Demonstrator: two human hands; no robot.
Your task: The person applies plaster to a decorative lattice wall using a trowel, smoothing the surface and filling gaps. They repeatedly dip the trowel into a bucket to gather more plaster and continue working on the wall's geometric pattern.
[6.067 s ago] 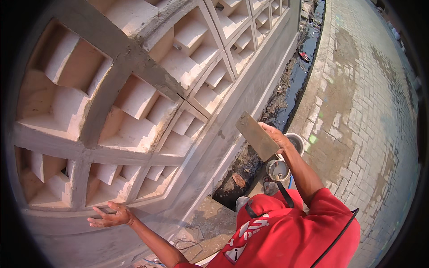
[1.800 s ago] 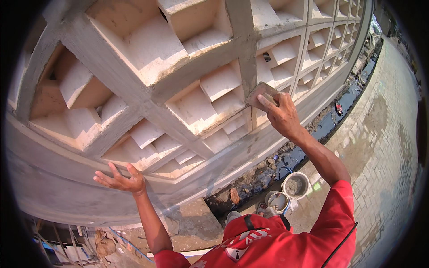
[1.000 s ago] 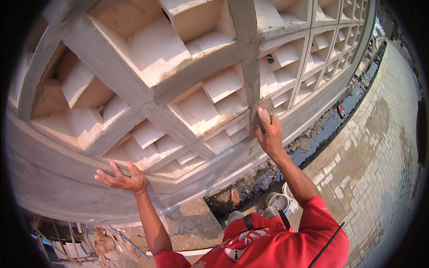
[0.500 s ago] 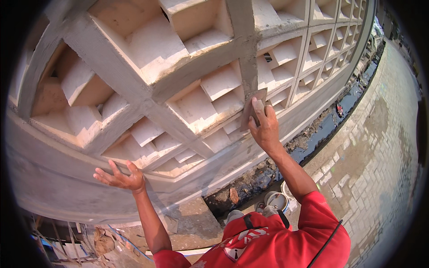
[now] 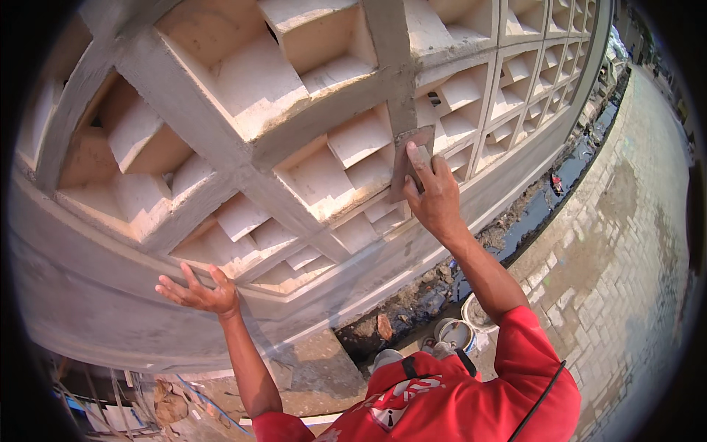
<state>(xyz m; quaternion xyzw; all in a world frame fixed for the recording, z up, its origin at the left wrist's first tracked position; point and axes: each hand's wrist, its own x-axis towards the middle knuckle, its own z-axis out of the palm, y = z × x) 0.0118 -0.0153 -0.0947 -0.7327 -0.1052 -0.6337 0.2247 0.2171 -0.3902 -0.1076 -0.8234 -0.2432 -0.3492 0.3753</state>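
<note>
As the right hand (image 5: 436, 199) grips a float (image 5: 401, 163), the left hand (image 5: 202, 293) spreads wide

While sunlight rakes across the lattice wall (image 5: 250, 158), look at that right hand, closed around the float's handle with the index finger stretched along its plate! That plate sits against the wall's upright grey strip, between pale hollow blocks. Down by the wall's bottom ledge, the left hand is open, fingers fanned; whether it touches, I can't tell. Now the lettering: the red shirt (image 5: 471, 390), out from the wall's foot, carries bold white characters, broken up by folds, above a white triangular mark. Along the wall's foot runs a dark ditch (image 5: 521, 230), with two buckets (image 5: 442, 324) beside it and pale paving (image 5: 600, 295) farther out.
</note>
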